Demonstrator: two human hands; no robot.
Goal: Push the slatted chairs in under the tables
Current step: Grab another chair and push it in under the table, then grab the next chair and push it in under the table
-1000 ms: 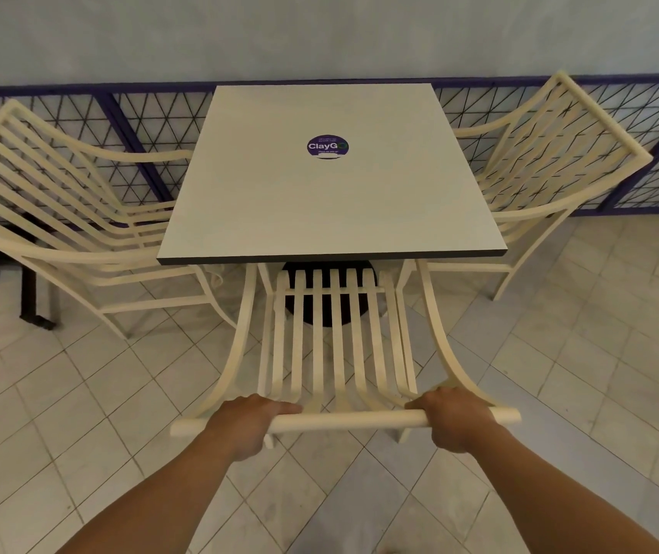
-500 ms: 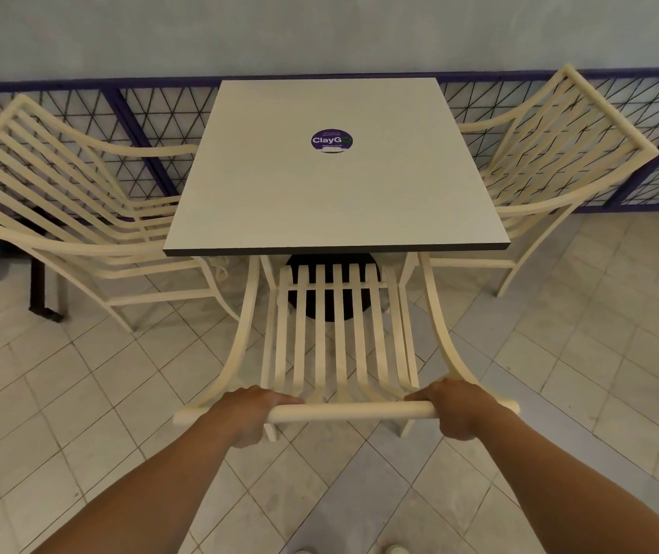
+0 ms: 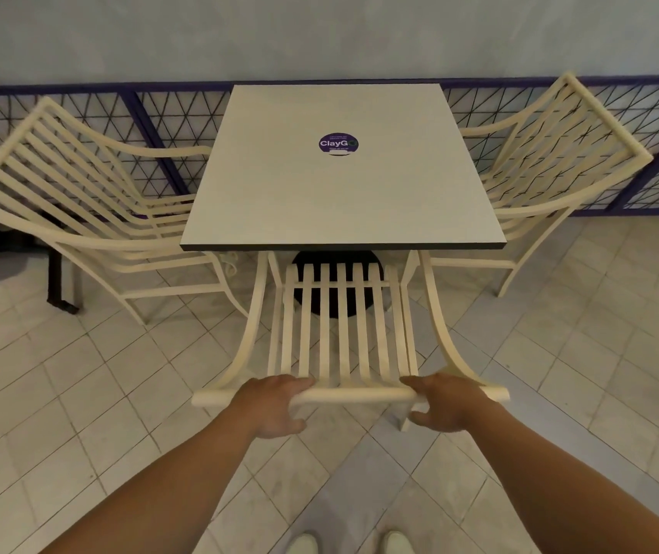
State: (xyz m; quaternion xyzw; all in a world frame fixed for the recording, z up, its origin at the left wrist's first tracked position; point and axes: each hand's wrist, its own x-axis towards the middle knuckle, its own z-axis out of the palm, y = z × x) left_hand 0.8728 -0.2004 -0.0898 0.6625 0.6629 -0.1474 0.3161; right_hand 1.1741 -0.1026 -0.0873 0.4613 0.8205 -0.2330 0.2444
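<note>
Purple "ClayGo" sticker (image 3: 338,144), grey table (image 3: 279,193)

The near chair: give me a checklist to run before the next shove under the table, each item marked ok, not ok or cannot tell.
1. Left hand on the near chair's top rail: ok, fingers curl over it.
2. Right hand on the same rail: ok, though the grip looks loose.
3. Near chair lined up with the table: ok, seat centred on the front edge.
4. Armrests clear the table edge: cannot tell, their fronts are hidden beneath it.
5. Seat clear of the black table base: cannot tell.
6. Side chairs, left chair and right chair, out of the path: ok.
</note>
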